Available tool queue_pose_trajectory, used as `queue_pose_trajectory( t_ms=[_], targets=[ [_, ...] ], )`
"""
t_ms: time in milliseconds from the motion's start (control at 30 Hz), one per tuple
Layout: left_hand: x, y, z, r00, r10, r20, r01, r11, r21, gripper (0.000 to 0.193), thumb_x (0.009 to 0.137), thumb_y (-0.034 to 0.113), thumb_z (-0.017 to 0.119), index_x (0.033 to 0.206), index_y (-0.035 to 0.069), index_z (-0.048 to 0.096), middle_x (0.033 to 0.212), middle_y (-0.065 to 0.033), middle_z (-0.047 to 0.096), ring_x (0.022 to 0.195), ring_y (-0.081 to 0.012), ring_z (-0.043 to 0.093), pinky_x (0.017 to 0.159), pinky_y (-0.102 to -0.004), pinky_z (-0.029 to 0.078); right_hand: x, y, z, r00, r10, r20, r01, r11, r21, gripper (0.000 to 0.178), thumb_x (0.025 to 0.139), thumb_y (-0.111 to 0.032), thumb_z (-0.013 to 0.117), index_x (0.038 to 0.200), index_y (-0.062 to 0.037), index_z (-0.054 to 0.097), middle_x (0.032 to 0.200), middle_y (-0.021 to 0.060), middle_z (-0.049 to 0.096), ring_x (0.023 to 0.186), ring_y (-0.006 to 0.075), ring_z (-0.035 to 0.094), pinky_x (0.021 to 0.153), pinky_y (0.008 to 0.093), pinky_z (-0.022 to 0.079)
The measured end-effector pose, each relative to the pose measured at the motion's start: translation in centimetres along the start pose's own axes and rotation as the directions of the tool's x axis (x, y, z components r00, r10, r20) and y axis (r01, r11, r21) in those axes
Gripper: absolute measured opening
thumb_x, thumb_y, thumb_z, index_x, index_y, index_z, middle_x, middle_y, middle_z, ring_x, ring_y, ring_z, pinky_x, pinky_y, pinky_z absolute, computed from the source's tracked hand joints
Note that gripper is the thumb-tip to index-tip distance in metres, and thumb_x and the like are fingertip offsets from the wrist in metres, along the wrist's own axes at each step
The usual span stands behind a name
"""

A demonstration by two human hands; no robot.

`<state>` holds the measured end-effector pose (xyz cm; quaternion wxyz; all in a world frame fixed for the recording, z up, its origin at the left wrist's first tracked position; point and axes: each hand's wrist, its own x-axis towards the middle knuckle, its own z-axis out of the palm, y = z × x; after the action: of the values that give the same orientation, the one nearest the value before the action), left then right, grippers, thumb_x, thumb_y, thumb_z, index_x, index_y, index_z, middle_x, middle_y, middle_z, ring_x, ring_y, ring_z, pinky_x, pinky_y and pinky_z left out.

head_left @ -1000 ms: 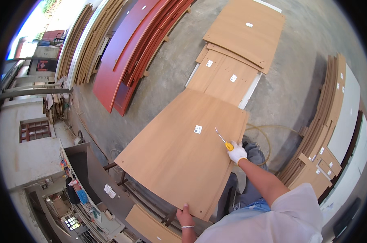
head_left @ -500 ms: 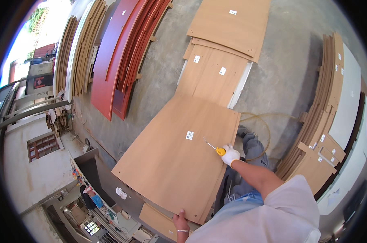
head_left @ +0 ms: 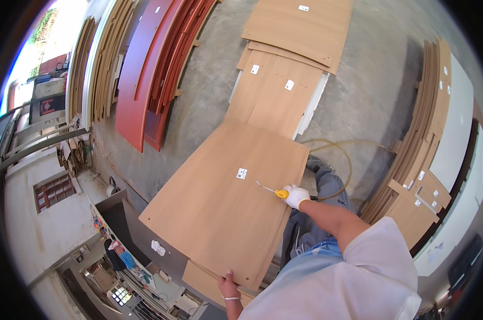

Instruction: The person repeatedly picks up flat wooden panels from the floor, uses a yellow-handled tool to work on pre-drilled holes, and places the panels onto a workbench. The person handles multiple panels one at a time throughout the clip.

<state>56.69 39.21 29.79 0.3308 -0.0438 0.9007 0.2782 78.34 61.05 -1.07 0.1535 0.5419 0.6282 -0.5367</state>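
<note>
A worker's white-gloved right hand [head_left: 295, 197] curls closed at the end of an outstretched right forearm [head_left: 331, 217]; the bare left hand [head_left: 229, 289] points its thumb [head_left: 229, 276] forward.

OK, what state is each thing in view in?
Wood-coloured rectangular panel: label side up.
Slim silver-shafted yellow tool: held.
White-gloved right hand: closed around tool.
Bare left hand: thumb on panel's near edge.
Thin yellowish hose: curved.
Flat red boards: stacked.
Far wood-coloured panels: stacked, overlapping.

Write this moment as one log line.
left hand: bare, thumb at edge of flat brown wood-grain panel | right hand: white-gloved, holding yellow tool with thin metal tip over panel
</note>
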Motion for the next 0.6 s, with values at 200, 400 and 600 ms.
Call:
queue_pose_trajectory(
  t_ms=[200, 400, 600],
  targets=[
    [1.3, -2.3, -0.8, 0.999, 0.0, -0.044, -0.003, 0.997, -0.075, 0.026, 0.093, 0.014, 0.061, 0.112, -0.003, 0.061, 0.097, -0.0103, 0.068, 0.079, -0.0211, 0.067, 0.058, -0.035, 0.058, 4.7, 4.6, -6.4, 0.949, 0.312, -0.046, -0.311, 0.95, 0.016, 0.035, 0.084, -0.032, 0.057, 0.104, -0.0071, 0.072, 0.105, 0.0183, 0.07, 0.1, 0.0345, 0.067, 0.085, 0.0442, 0.053],
    [-3.4, 0.3, 3.2, 0.997, -0.06, -0.058, 0.052, 0.99, -0.128, 0.025, 0.09, 0.012, 0.065, 0.11, -0.004, 0.063, 0.097, -0.0089, 0.068, 0.088, -0.0184, 0.064, 0.08, -0.0327, 0.052, 4.3, 5.2, -12.0, 0.912, 0.394, -0.112, -0.398, 0.918, -0.008, 0.035, 0.082, -0.03, 0.056, 0.1, -0.0056, 0.074, 0.104, 0.0211, 0.069, 0.1, 0.0352, 0.068, 0.084, 0.0449, 0.053],
    [-3.5, -1.3, 4.6, 0.97, 0.215, -0.11, -0.222, 0.973, -0.058, 0.021, 0.088, 0.009, 0.065, 0.103, -0.005, 0.064, 0.095, -0.0088, 0.069, 0.086, -0.0153, 0.063, 0.079, -0.0301, 0.05, 4.7, 2.0, -9.5, 0.994, 0.097, 0.06, -0.082, 0.973, -0.217, 0.034, 0.078, -0.024, 0.056, 0.098, -0.0024, 0.074, 0.102, 0.023, 0.069, 0.098, 0.0357, 0.068, 0.083, 0.0429, 0.054]
  ],
)
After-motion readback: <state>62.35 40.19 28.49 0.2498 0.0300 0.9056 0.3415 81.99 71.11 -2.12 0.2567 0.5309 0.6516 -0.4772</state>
